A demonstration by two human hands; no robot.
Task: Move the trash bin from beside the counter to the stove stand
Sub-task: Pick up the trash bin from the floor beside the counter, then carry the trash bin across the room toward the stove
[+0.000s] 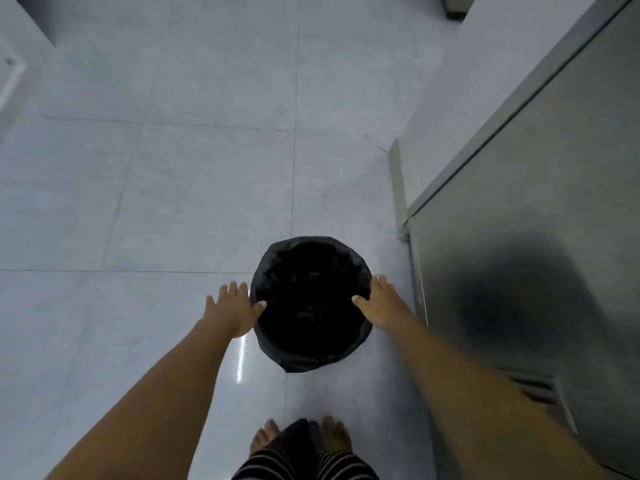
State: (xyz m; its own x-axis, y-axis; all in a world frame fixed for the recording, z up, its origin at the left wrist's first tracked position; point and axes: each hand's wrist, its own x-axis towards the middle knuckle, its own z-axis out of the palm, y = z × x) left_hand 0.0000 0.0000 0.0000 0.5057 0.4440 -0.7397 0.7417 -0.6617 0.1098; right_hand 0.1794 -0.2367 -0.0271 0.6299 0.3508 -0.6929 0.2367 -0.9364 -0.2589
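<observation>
A round trash bin (310,303) lined with a black plastic bag stands upright on the grey tiled floor, just left of a stainless steel counter. My left hand (233,311) rests against the bin's left rim, thumb hooked over the edge and fingers spread. My right hand (379,304) holds the right rim, thumb inside the bag's edge and fingers down the outer side. The bin's inside is dark and I cannot tell what it holds.
The stainless steel counter (526,244) fills the right side, with a vent grille (540,389) low on its front. Grey floor tiles (173,188) spread out to the left and ahead. My bare feet (301,434) stand just behind the bin.
</observation>
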